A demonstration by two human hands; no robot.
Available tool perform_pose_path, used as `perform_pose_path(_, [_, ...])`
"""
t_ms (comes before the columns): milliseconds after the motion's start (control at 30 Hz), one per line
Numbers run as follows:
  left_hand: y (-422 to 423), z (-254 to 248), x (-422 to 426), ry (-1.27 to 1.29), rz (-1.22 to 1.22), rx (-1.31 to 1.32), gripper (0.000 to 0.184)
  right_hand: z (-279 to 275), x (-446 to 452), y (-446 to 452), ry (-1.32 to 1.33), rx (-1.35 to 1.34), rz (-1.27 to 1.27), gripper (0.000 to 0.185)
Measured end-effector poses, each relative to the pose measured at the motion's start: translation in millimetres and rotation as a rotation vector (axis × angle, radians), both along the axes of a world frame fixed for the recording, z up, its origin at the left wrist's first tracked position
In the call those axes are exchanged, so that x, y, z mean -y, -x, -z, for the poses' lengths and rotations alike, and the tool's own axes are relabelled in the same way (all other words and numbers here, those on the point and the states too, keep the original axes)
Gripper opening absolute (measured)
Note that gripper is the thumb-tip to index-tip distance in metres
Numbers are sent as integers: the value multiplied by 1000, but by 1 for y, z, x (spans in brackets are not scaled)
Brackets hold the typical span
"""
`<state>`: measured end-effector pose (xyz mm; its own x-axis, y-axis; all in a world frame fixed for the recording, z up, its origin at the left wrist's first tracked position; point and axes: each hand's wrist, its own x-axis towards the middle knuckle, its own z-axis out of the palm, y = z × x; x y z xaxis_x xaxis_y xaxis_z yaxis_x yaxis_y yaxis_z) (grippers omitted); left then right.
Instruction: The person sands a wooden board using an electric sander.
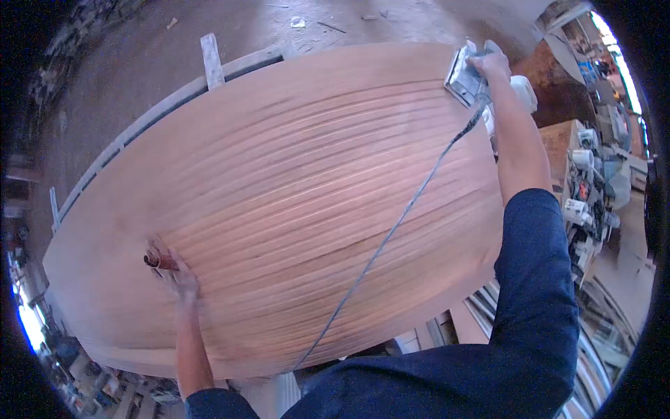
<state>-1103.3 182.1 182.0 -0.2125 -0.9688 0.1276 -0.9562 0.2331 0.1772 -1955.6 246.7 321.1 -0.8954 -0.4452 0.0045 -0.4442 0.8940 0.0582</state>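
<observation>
A large wooden panel (335,174) with a band of parallel grooves across its middle lies in front of me. My right hand (490,64) is closed on a power sander (463,75) at the panel's far right end. From the sander a grey cord (391,234) runs diagonally over the panel toward my body. On the panel's left part rests my left hand (180,278), with its fingers round a curled reddish-brown piece of sandpaper (162,262).
A pale frame rail (143,126) runs along the panel's far edge, with an upright post (212,61) on it. To the right, a cluttered bench (565,150) carries white containers (581,159). Scraps (298,22) lie on the dusty floor.
</observation>
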Motion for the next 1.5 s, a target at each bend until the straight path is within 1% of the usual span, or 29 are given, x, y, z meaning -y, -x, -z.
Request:
perform_pose_path(67, [5, -5, -2, 34, 35, -18, 57, -5, -28, 0, 13, -2, -11, 94])
perform_pose_path(133, [7, -9, -6, 3, -11, 83, 57, -20, -55, -33, -3, 65, -35, 102])
perform_pose_path(167, [-3, 3, -3, 6, -3, 74, 57, -23, -54, -40, 0, 57, -27, 102])
perform_pose_path(200, [-20, 24, -2, 16, -5, 168, 58, -19, -54, -49, -63, 76, -23, 103])
perform_pose_path(233, [-23, 24, -1, 25, -5, 264, 59, -12, -52, -61, -91, 33, -55, 103])
perform_pose_path(267, [-25, 24, -1, 27, 5, 257, 59, -6, -51, -73, -118, -11, -85, 104])
perform_pose_path(300, [-9, 4, -4, -17, -23, 170, 60, -3, -45, -91, -113, -123, -152, 105])
perform_pose_path(333, [1, -6, -6, -64, -47, 84, 61, -5, -36, -114, -90, -56, -185, 101])
perform_pose_path(433, [1, -1, -9, -60, -56, 1, 62, -5, 1, -180, -27, 41, -352, 85])
perform_pose_path(533, [-3, 6, -8, -48, -85, -48, 64, -14, 34, -263, 25, 234, -460, 74])
perform_pose_path(567, [-2, 1, -9, -48, -62, -50, 64, 9, 42, -284, 129, 101, -555, 76])
perform_pose_path(600, [2, -9, -12, -77, -64, -62, 65, -16, 54, -327, 28, 234, -534, 84])
perform_pose_path(633, [4, -15, -13, -104, -63, -75, 66, -7, 58, -354, 171, 205, -609, 89])
perform_pose_path(667, [-4, -2, -10, -99, -35, -77, 66, 1, 66, -384, 212, 189, -607, 83])
perform_pose_path(700, [-21, 29, -6, -44, -57, 236, 65, 1, 64, -412, 213, 171, -724, 75])
perform_pose_path(733, [-29, 43, -3, -3, -61, 390, 64, -28, 56, -452, 295, 302, -698, 69])
perform_pose_path(767, [-36, 57, -1, 39, -67, 544, 64, -32, 47, -478, 280, 286, -800, 67])
perform_pose_path(867, [-31, 49, 2, 169, 30, 451, 65, -46, 27, -547, 121, 244, -909, 66])
perform_pose_path(933, [-18, 27, -7, 103, 51, 385, 66, -36, 14, -584, 183, 455, -793, 71])
perform_pose_path(967, [-17, 23, -5, 117, 76, 374, 66, -30, 2, -595, 193, 439, -769, 71])
perform_pose_path(1000, [-21, 25, -6, -21, 80, 374, 64, -24, -9, -605, 189, 433, -789, 77])
perform_pose_path(1033, [-19, 18, -8, -160, 82, 380, 63, -24, -18, -608, 185, 431, -811, 83])
perform_pose_path(1067, [-18, 12, -11, -154, 97, 382, 63, -22, -25, -605, 192, 428, -796, 83])
perform_pose_path(1133, [-13, -13, -25, -60, 263, 214, 59, -25, -40, -591, 165, 454, -663, 85])
perform_pose_path(1233, [-16, -8, -24, -10, 335, 88, 59, -30, -64, -544, 213, 440, -566, 89])
perform_pose_path(1300, [-20, -10, -29, 7, 415, 128, 59, -43, -81, -509, 192, 394, -510, 93])
perform_pose_path(1367, [-26, 1, -33, 20, 488, 162, 59, -43, -95, -473, 178, 318, -409, 92])
perform_pose_path(1433, [-37, 23, -25, 41, 542, 76, 59, -26, -104, -427, 151, 264, -356, 92])
perform_pose_path(1500, [-31, 8, -34, 9, 526, 59, 58, -22, -115, -389, 148, 154, -240, 97])
